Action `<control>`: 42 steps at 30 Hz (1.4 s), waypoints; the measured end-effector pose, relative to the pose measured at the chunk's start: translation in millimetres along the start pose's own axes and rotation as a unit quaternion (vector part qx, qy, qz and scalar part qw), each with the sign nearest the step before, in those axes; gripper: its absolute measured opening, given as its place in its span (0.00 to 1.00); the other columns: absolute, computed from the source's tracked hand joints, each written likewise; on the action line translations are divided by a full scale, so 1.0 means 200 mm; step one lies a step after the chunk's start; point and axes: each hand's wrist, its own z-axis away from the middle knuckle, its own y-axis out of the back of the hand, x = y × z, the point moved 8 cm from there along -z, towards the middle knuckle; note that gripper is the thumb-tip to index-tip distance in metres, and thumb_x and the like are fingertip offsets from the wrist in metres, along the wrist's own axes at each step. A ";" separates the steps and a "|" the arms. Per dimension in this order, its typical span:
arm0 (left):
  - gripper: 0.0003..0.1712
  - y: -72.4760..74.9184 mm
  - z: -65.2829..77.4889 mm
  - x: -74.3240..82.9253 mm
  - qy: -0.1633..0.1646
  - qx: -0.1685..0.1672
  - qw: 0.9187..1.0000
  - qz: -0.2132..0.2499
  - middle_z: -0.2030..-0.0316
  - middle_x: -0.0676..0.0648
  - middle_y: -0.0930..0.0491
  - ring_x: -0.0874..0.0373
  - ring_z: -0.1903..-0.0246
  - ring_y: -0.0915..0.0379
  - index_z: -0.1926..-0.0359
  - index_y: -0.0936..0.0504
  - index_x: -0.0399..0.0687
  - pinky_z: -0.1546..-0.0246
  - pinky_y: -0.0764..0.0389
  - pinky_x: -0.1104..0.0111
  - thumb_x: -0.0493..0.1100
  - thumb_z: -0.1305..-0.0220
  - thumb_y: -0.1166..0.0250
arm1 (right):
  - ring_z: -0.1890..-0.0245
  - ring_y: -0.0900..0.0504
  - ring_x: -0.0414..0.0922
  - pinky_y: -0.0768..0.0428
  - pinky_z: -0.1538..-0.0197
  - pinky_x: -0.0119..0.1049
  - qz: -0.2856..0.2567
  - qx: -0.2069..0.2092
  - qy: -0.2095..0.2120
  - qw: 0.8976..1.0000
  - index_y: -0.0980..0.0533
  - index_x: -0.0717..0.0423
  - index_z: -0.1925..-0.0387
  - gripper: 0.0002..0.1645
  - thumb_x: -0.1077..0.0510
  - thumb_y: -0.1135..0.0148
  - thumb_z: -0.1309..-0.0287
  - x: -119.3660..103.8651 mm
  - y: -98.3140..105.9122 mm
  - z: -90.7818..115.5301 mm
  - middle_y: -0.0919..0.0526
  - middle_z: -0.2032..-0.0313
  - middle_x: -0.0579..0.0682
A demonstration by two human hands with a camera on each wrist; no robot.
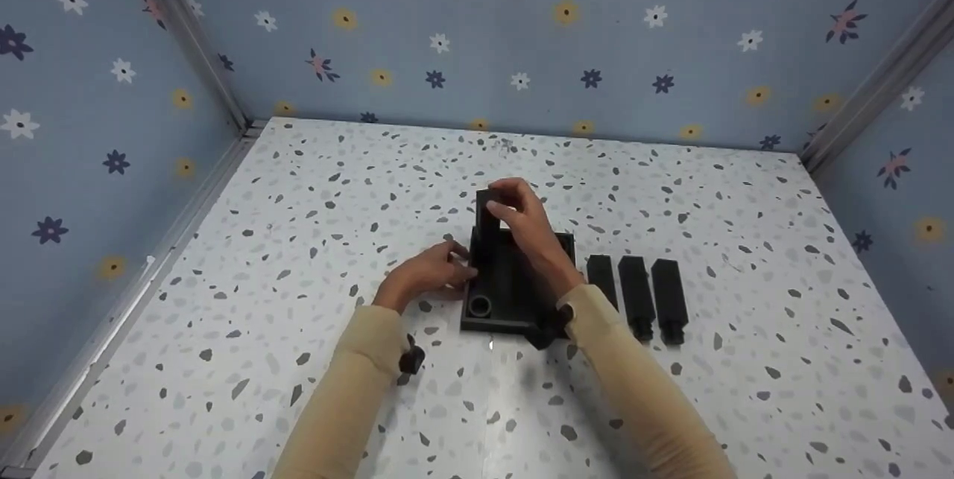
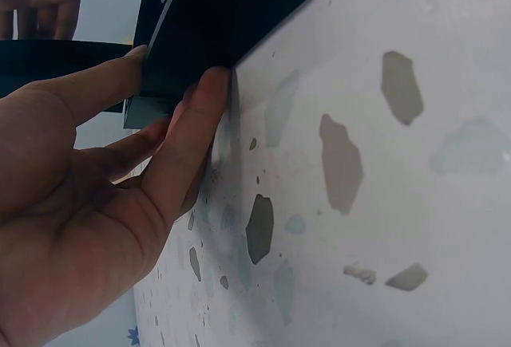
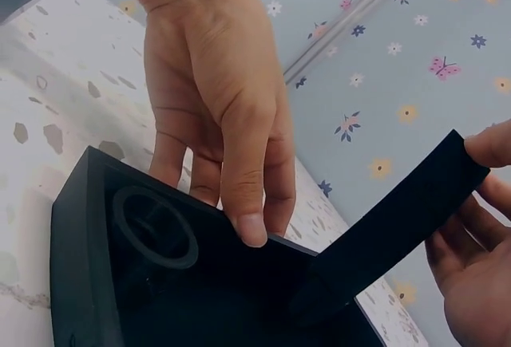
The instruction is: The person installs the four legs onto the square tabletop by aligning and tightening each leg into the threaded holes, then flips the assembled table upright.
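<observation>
A black, shallow, box-like base (image 1: 510,322) lies on the table, its raised walls facing up. A round socket ring (image 1: 480,306) shows in its near left corner. My left hand (image 1: 428,270) pinches the left wall, thumb over the rim and fingers outside, as the right wrist view shows. My right hand (image 1: 533,233) grips the upper end of a black square leg (image 3: 391,219), which stands at the base's far left corner. The leg's lower end is inside the walls; whether it sits in a socket is hidden. The left wrist view shows the base's underside edge (image 2: 239,20) near my fingers.
Three more black legs lie side by side right of the base: a left one (image 1: 602,278), a middle one (image 1: 636,289) and a right one (image 1: 669,293). Knobbed ends show on two. Flowered panels (image 1: 477,39) wall in the speckled table (image 1: 335,188).
</observation>
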 end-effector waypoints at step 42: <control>0.27 0.00 0.00 0.00 -0.001 -0.005 1.000 0.001 0.55 0.41 0.20 0.53 0.56 0.20 0.39 0.33 0.42 0.55 0.18 0.65 0.45 0.36 0.37 | 0.47 0.24 0.45 0.28 0.40 0.41 -0.002 -0.017 -0.012 1.000 0.25 0.58 0.45 0.18 0.64 0.52 0.35 0.00 -0.01 -0.03 0.22 0.46 0.53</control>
